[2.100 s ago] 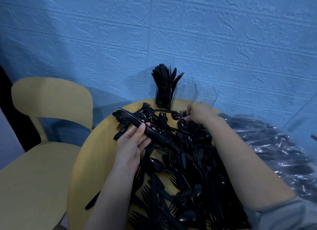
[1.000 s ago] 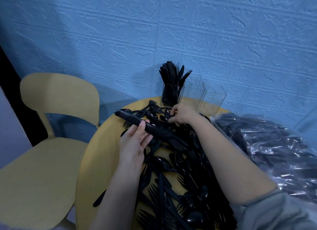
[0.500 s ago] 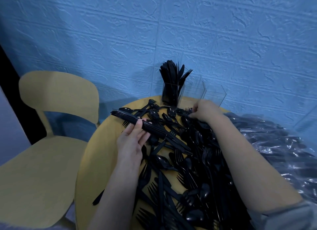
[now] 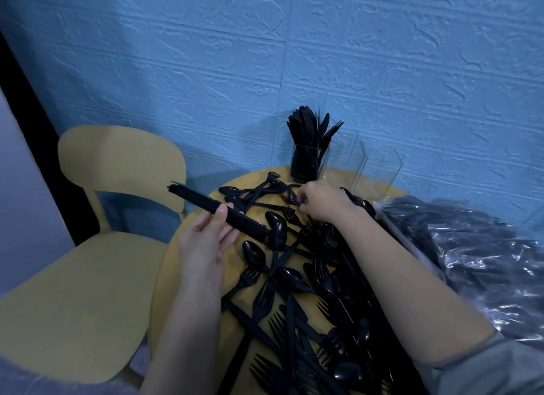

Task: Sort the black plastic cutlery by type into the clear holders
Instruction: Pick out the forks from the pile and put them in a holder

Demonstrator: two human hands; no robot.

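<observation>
The left hand (image 4: pixel 203 241) grips a cutlery bundle (image 4: pixel 217 210) above the bench (image 4: pixel 164 276), its long axis slanting up-left. The right hand (image 4: pixel 321 203) fingers pinch a half-hidden piece in the pile (image 4: pixel 309 291); its type is unclear.

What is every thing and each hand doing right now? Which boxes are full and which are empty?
Left hand: holds a bundle of black cutlery, tilted, off the table.
Right hand: pinches one piece in the pile.
Left clear holder: full of upright knives.
Right clear holder: looks empty.
Loose cutlery pile: mixed, spread over the table.
Plastic bag: still holds cutlery.
Chair: unoccupied.
</observation>
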